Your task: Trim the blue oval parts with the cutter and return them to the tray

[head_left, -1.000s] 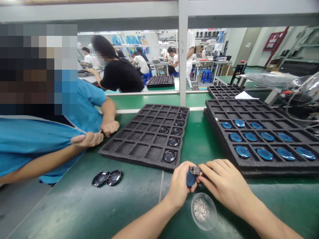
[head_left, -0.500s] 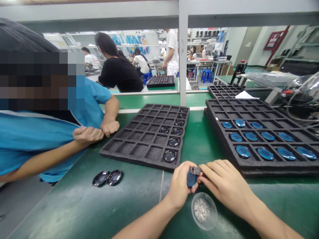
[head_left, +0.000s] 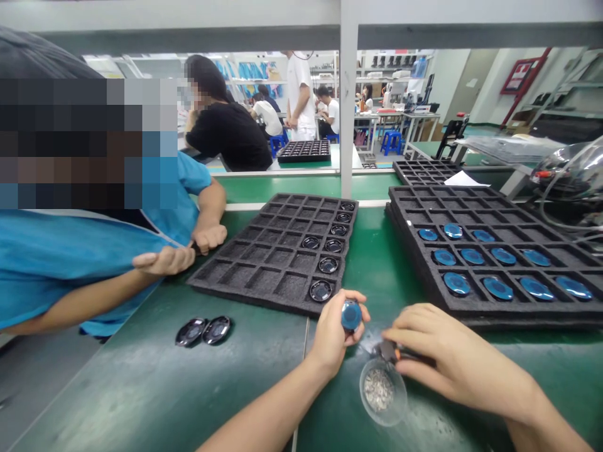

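Observation:
My left hand (head_left: 332, 329) is closed around a round part with a shiny blue face (head_left: 351, 315), held up just in front of the left foam tray. To the right, my right hand (head_left: 438, 355) grips small pliers (head_left: 389, 351) with a dark head and a touch of orange; their tips are slightly blurred. Below the pliers stands a clear round dish (head_left: 400, 402) holding many small silvery pieces (head_left: 378, 389). The pliers' head is at the dish's far rim, apart from the blue-faced part.
A black foam tray (head_left: 254, 285) with several black round parts lies ahead; stacked foam trays (head_left: 452, 311) with blue-faced parts stand right. Two black round parts (head_left: 203, 331) lie on the green table (head_left: 141, 383). A co-worker in blue (head_left: 174, 182) sits close on the left.
My right hand has drawn the pliers away from the blue-faced part, rightward and down toward the dish. My left hand has lifted and turned the part, its blue face now showing.

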Tool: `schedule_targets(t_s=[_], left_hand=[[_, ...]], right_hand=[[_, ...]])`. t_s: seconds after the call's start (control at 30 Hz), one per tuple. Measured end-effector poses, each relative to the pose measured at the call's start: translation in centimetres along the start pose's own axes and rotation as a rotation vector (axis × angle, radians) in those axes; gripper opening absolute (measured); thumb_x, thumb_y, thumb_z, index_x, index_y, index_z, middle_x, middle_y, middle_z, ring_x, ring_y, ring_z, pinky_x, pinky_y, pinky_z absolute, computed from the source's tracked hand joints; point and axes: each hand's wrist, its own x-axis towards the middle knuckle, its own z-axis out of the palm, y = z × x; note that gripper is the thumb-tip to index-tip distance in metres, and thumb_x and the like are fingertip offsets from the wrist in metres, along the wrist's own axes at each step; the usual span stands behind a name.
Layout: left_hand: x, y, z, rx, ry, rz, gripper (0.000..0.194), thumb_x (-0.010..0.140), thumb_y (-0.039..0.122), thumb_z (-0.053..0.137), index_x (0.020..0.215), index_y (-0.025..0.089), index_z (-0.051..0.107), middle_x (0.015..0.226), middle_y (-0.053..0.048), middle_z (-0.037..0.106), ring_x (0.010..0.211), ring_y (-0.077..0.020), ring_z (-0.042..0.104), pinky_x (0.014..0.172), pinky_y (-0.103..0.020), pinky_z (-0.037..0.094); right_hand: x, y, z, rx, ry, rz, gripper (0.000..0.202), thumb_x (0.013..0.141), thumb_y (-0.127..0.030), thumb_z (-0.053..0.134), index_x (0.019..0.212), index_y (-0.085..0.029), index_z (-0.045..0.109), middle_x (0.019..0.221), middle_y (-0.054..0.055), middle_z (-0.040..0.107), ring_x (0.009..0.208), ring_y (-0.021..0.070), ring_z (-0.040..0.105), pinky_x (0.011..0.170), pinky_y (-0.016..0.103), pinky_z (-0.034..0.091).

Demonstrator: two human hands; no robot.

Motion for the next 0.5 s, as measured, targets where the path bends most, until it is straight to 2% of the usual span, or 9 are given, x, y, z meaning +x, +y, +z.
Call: schedule_targets(t_s=[0.07, 0.17, 0.23, 0.3, 0.4, 0.5], left_hand=[[-0.2, 0.0, -0.2, 0.035, 0.0, 0.014, 0.049, 0.084, 0.067, 0.057, 0.1, 0.02, 0.054, 0.072, -0.001, 0.066, 0.046, -0.0092, 0.05, 0.04, -0.015, 0.026], [0.1, 0.3, -0.8, 0.205, -0.005, 0.109, 0.05, 0.082, 0.068, 0.062, 0.094, 0.02, 0.056, 0.071, 0.0, 0.066, 0.051, -0.0111, 0.055, 0.045, -0.018, 0.038], [0.9, 0.9, -1.1, 0.362, -0.016, 0.171, 0.051, 0.079, 0.068, 0.065, 0.09, 0.019, 0.059, 0.061, 0.002, 0.062, 0.044, -0.0104, 0.051, 0.043, -0.02, 0.039], [1.9, 1.6, -0.9, 0.468, 0.004, 0.197, 0.055, 0.075, 0.071, 0.067, 0.091, 0.02, 0.059, 0.057, 0.004, 0.06, 0.037, -0.0101, 0.046, 0.037, -0.021, 0.035], [3.5, 2.9, 0.8, 0.538, 0.001, 0.237, 0.054, 0.076, 0.073, 0.064, 0.09, 0.021, 0.056, 0.058, 0.004, 0.06, 0.04, -0.0111, 0.048, 0.038, -0.021, 0.036], [6.3, 4.2, 4.0, 0.631, -0.06, 0.298, 0.047, 0.078, 0.06, 0.069, 0.1, 0.022, 0.052, 0.055, 0.007, 0.056, 0.046, -0.0117, 0.051, 0.046, -0.021, 0.04]], right_hand=[[1.0, 0.1, 1.3, -0.008, 0.223, -0.024, 0.021, 0.104, -0.025, 0.054, 0.124, -0.021, 0.06, 0.113, 0.008, 0.063, 0.106, 0.0226, 0.057, 0.095, 0.04, 0.047], [2.5, 0.4, 2.9, -0.053, 0.552, -0.124, 0.025, 0.103, -0.025, 0.051, 0.125, -0.016, 0.058, 0.108, 0.01, 0.064, 0.1, 0.0239, 0.058, 0.093, 0.044, 0.047], [3.2, 0.7, 3.4, -0.075, 0.706, -0.192, 0.026, 0.103, -0.029, 0.049, 0.125, -0.016, 0.057, 0.104, 0.01, 0.065, 0.096, 0.0237, 0.059, 0.09, 0.045, 0.049], [3.7, 0.9, 3.7, -0.097, 0.812, -0.232, 0.029, 0.104, -0.034, 0.046, 0.123, -0.015, 0.057, 0.101, 0.01, 0.066, 0.094, 0.0234, 0.06, 0.09, 0.046, 0.05], [3.9, 1.0, 3.9, -0.122, 0.937, -0.268, 0.033, 0.104, -0.039, 0.042, 0.124, -0.016, 0.056, 0.1, 0.01, 0.067, 0.094, 0.0233, 0.062, 0.092, 0.046, 0.051], [3.8, 1.0, 3.9, -0.124, 1.068, -0.317, 0.034, 0.103, -0.041, 0.04, 0.126, -0.019, 0.053, 0.097, 0.008, 0.067, 0.093, 0.023, 0.064, 0.093, 0.045, 0.051]])
